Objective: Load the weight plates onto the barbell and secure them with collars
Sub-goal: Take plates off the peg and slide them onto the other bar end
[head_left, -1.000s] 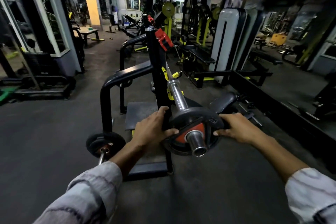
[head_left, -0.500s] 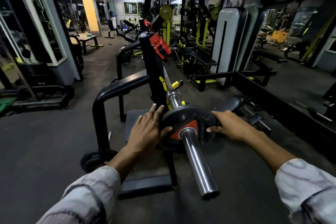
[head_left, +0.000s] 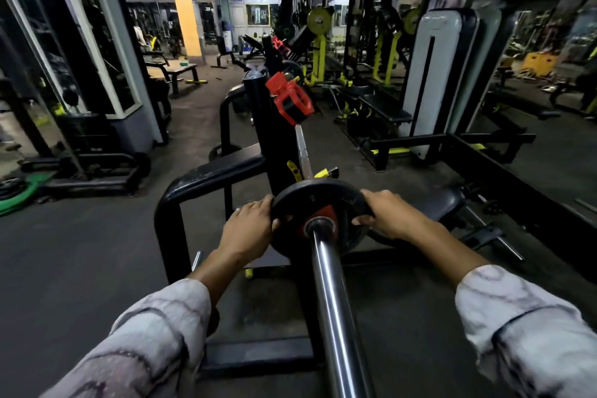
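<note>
- Head view: both hands, left (head_left: pixel 250 228) and right (head_left: pixel 386 218), grip the plate (head_left: pixel 318 200) rim, plate threaded on the sleeve (head_left: pixel 332 300).
- Step: seating the plate.
- Next: push it to the stop; then fetch the red collar (head_left: pixel 292 100) from the rack.

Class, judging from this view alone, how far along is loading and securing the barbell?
Done: one weight plate is threaded onto the barbell sleeve. In hand: the left hand and right hand grip its rim on either side. Left: no collar in front of it; a red collar sits on the rack upright.
</note>
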